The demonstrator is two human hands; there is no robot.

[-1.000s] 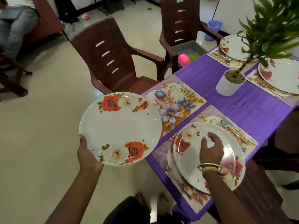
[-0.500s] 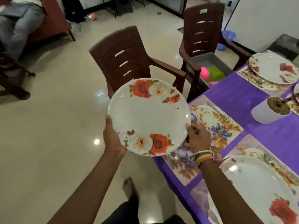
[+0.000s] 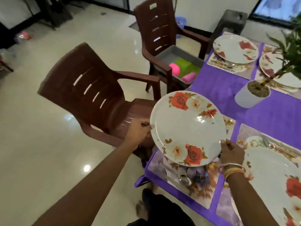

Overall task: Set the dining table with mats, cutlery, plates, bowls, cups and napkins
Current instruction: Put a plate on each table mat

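I hold a white plate with red and cream roses over a flowered place mat at the near corner of the purple-clothed table. My left hand grips its left rim and my right hand grips its right rim. A spoon lies on the mat below the plate. A second rose plate sits on the mat to the right. Two more plates lie on mats at the far end.
A brown plastic chair stands left of the mat. Another chair behind it carries a grey tub with pink cups and a green item. A potted plant in a white pot stands mid-table.
My right hand left the placed plate and took the right rim of the plate in my left hand. The plate moved right, over the near corner mat.
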